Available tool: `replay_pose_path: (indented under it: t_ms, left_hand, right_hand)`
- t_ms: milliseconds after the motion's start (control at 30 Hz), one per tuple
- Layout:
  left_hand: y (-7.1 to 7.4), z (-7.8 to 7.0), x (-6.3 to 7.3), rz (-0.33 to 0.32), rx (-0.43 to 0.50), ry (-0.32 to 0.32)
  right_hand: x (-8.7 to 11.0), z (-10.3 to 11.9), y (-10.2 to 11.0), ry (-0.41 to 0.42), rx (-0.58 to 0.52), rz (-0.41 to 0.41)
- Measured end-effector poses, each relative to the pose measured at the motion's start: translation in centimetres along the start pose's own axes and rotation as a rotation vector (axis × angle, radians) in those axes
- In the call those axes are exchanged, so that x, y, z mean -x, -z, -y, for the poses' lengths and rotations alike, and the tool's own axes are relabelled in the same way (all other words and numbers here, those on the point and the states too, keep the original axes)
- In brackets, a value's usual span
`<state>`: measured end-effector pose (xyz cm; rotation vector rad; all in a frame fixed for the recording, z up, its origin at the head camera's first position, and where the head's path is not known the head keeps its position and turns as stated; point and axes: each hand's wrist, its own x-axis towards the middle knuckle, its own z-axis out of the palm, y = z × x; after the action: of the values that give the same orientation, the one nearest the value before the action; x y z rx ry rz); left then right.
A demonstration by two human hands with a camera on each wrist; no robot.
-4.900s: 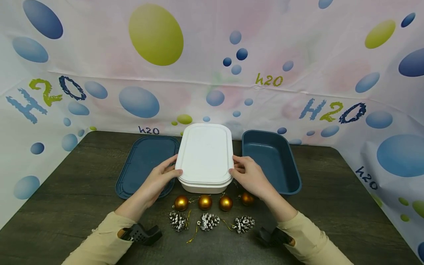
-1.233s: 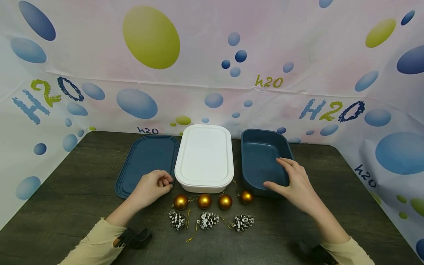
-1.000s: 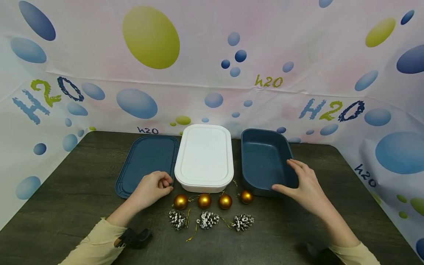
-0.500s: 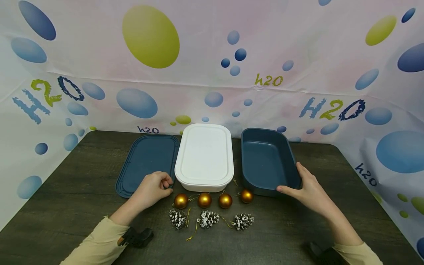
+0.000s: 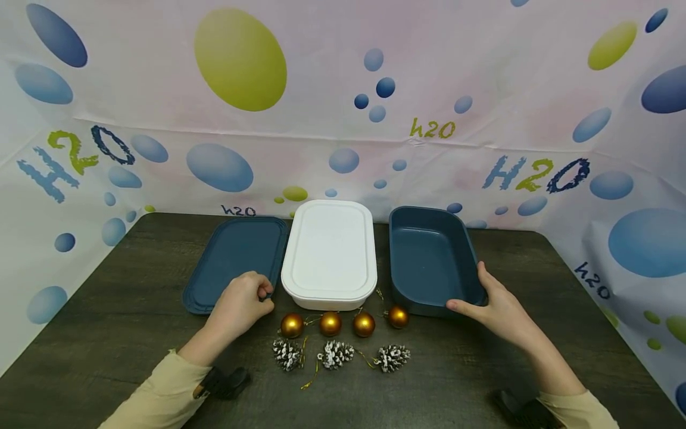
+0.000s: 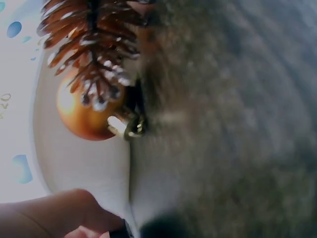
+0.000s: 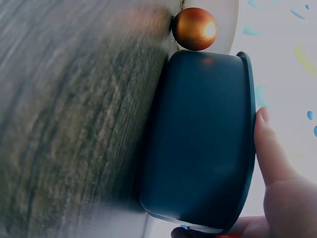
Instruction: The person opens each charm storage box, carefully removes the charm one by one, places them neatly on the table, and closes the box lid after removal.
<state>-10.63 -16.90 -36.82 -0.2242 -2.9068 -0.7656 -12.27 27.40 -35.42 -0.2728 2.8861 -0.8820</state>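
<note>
My left hand (image 5: 241, 307) pinches the near right corner of a dark blue lid (image 5: 241, 247) between thumb and fingers. In the left wrist view, a dark bit of the lid (image 6: 119, 230) shows at the fingertips. My right hand (image 5: 501, 307) grips the near right corner of an uncovered dark blue container (image 5: 426, 259), thumb at the front rim and fingers along the right side. The right wrist view shows the thumb against the rim of this container, which stands on the table. Between lid and container stands a white container with its white lid on (image 5: 329, 250).
In front of the white container lies a row of several gold baubles (image 5: 330, 323). Nearer still are three frosted pine cones (image 5: 336, 354) with gold strings. A patterned sheet (image 5: 343, 89) hangs behind the dark wooden table (image 5: 343, 396).
Both hands have left the white container. The right hand moved right and closed on the blue container's corner. The left hand took the lid's corner; the lid's near edge looks slightly raised.
</note>
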Motion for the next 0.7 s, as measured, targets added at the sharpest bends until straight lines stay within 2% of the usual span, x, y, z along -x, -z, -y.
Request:
replay_pose_path:
  t_ms: [167,300,500,700]
  left_hand:
    - [0.9,-0.4,0.4,-0.086,-0.062,0.056]
    - [1.4,-0.7,0.6,-0.112,-0.086,0.096]
    - [1.9,-0.7,0.9,-0.116,-0.11,0.109]
    - [2.9,-0.7,1.4,-0.161,-0.104,0.091]
  right_hand:
    - [0.0,0.1,0.0,-0.008,0.001,0.008]
    - [0.0,0.1,0.0,-0.01,0.002,0.007]
    - [0.0,0.1,0.0,-0.025,0.005,0.009]
    - [0.0,0.1,-0.1,-0.023,-0.004,0.008]
